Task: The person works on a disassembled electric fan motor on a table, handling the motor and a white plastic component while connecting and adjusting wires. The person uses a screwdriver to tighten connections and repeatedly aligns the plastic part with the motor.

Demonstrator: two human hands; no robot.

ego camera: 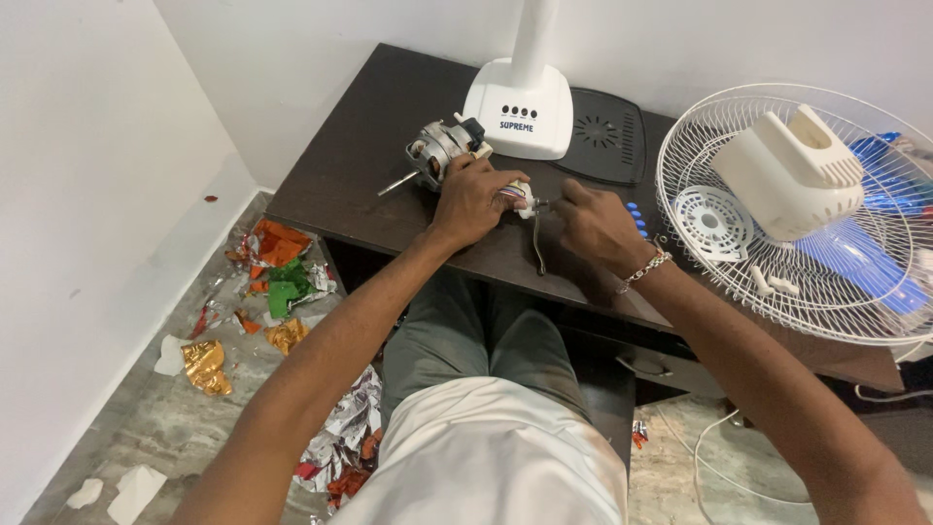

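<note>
A person seated at a dark wooden table (369, 156) works on a stripped-down pedestal fan. The left hand (473, 199) is closed around a small white part with coloured wires (518, 194), held just above the tabletop beside the bare fan motor (442, 148), whose shaft points toward the table's left edge. The right hand (595, 226) grips a pair of pliers (537, 233), its fingers wrapped round the handles — the tool's nose meets the white part.

Disassembly looks well advanced: the white motor housing (792, 170) lies inside the wire guard (700, 126) at right, along with a round white plate (709, 222), while the black rear cover (607, 136) rests flat beside the fan's white base (520, 107). Nothing appears refitted yet — the wired part seems the job in hand. Foil scraps (277, 267) litter the floor.
</note>
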